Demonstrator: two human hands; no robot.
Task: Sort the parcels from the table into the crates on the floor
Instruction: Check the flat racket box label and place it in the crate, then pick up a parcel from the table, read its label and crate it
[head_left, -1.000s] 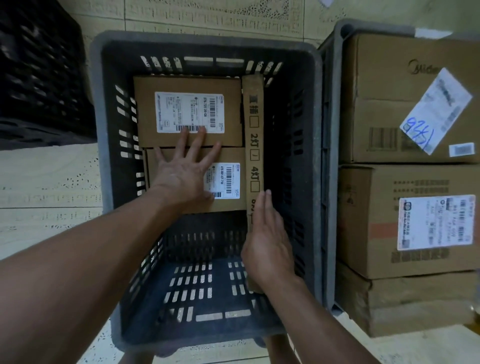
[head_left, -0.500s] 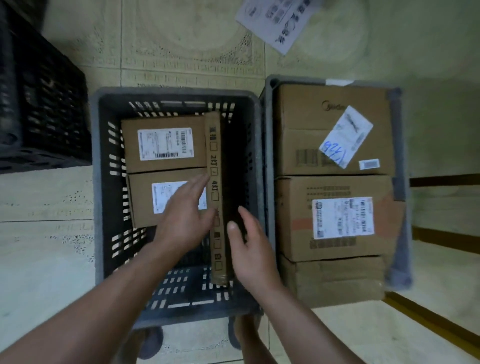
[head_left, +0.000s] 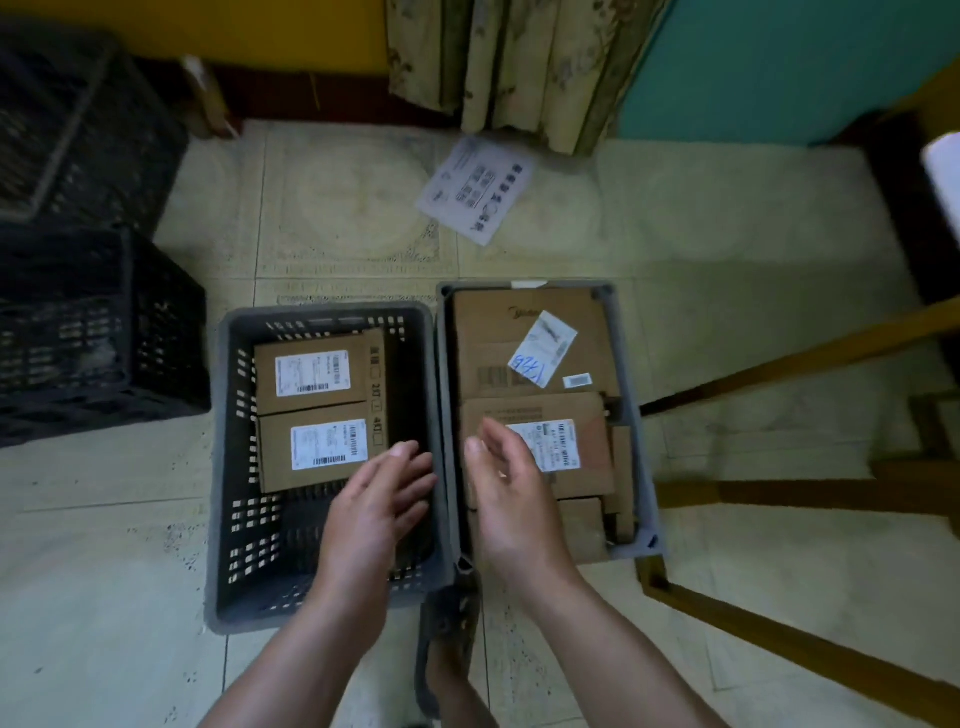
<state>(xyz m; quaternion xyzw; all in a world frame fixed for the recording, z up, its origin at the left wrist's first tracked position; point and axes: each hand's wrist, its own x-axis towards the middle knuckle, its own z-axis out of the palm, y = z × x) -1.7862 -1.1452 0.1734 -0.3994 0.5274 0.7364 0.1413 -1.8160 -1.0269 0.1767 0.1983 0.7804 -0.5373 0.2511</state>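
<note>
**Both hands free above two loaded crates**

Left hand (head_left: 384, 499) hovers over near right part of dark crate (head_left: 221, 467), fingers loosely spread, holding nothing. Right hand (head_left: 511, 499) hovers over left side of grey crate (head_left: 647, 467), fingers relaxed and apart, also empty. Crates sit side by side on tiled floor (head_left: 130, 571), walls touching.

Dark crate: two labelled parcels, far parcel (head_left: 311, 371) and near parcel (head_left: 311, 447), lie flat; narrow parcel (head_left: 375, 395) stands on edge against them. Grey crate: packed with larger cartons (head_left: 498, 332). Printed sheet (head_left: 478, 189) lies on floor beyond. Black crates (head_left: 78, 322) stacked at far left.
</note>
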